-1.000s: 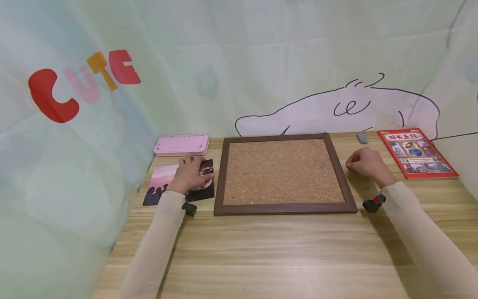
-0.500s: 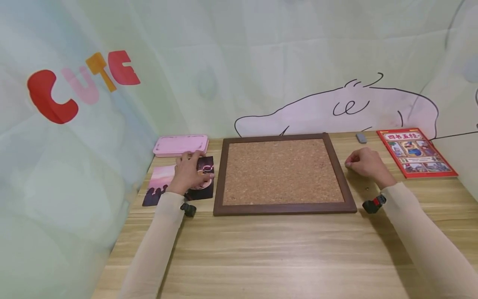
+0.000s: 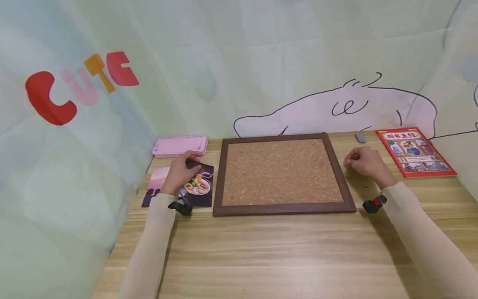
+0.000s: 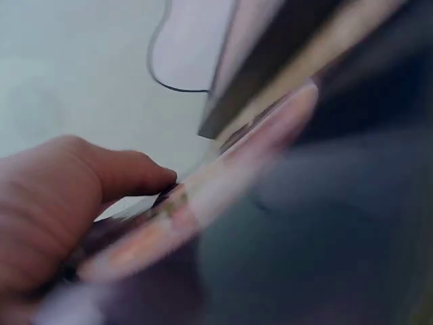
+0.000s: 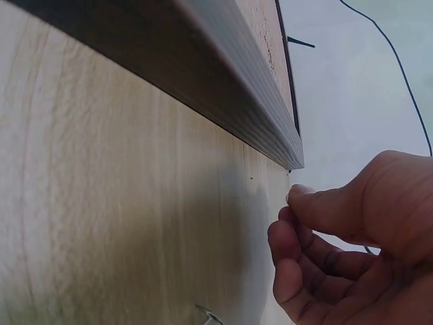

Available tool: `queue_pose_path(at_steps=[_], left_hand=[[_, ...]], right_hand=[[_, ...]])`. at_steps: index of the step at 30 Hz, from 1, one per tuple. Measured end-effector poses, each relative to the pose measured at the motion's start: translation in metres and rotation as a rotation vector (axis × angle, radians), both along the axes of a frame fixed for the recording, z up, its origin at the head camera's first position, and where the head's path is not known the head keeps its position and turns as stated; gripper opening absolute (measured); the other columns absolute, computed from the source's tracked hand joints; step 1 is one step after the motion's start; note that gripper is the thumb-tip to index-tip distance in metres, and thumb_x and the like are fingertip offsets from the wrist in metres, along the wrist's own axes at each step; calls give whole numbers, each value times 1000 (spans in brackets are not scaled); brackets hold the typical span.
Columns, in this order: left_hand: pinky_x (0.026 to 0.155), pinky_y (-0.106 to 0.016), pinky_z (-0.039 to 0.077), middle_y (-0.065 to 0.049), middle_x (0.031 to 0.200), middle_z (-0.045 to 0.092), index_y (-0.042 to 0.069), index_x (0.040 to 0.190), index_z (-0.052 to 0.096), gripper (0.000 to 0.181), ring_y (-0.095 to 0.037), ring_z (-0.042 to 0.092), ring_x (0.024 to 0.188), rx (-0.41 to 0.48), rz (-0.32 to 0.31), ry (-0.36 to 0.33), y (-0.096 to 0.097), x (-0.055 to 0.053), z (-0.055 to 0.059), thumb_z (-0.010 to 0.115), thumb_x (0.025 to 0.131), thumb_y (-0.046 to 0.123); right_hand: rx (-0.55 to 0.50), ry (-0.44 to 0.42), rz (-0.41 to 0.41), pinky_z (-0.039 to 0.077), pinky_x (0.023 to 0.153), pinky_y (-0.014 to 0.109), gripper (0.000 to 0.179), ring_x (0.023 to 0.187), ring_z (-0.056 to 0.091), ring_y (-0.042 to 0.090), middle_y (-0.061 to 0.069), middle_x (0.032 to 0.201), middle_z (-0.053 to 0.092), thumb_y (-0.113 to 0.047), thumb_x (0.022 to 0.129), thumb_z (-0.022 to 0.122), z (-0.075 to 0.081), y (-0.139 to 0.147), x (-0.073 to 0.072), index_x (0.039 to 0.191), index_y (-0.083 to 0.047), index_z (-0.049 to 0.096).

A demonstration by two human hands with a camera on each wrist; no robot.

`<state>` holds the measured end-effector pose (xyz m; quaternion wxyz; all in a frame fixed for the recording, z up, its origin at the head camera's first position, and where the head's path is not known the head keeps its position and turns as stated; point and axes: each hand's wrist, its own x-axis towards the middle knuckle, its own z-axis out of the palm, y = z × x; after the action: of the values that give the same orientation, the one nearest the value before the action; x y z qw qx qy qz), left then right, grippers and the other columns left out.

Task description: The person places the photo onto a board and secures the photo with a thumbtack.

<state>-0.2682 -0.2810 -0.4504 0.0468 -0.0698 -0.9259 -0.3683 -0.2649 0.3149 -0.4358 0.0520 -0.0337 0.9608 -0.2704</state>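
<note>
In the head view my left hand [image 3: 181, 172] pinches the top of a dark photo of a noodle bowl [image 3: 200, 188], thumb over its front. The left wrist view shows the photo tilted and blurred beside the thumb. Under that wrist lies a pink sunset photo [image 3: 159, 176], partly covered. My right hand [image 3: 367, 165] is right of the brown-framed cork board [image 3: 276, 172], fingers curled, thumb and index fingertips together. A small pale thing [image 5: 288, 198] shows at those fingertips in the right wrist view; I cannot tell its kind.
A pink tin case [image 3: 180, 146] stands behind the photos. Right of the board lie a small grey block [image 3: 360, 137] and a red book [image 3: 415, 153]. A tiny metal piece [image 3: 366, 188] is on the table near my right wrist. Printed cloth hangs at the back and left.
My left hand has turned and shifted slightly left, now pinching the noodle photo's top edge and uncovering the bowl. The photo has moved slightly. My right hand stays nearly in place.
</note>
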Motion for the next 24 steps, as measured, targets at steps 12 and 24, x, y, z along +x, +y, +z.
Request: queue_pose_path(at_steps=[12, 24], left_hand=[[103, -34, 49, -17, 151, 62, 8, 141, 68, 38, -23, 62, 118, 227, 65, -59, -1, 8, 20, 70, 104, 19], [90, -20, 43, -16, 141, 65, 11, 143, 67, 34, -9, 57, 101, 339, 117, 2, 19, 8, 40, 55, 111, 17]], right_hand=[[-51, 54, -18, 47, 70, 29, 20, 94, 63, 34, 27, 107, 73, -12, 104, 64, 4, -5, 5, 108, 5, 72], [-92, 153, -1, 48, 65, 28, 21, 89, 67, 32, 29, 106, 74, -13, 104, 67, 11, -13, 14, 109, 6, 72]])
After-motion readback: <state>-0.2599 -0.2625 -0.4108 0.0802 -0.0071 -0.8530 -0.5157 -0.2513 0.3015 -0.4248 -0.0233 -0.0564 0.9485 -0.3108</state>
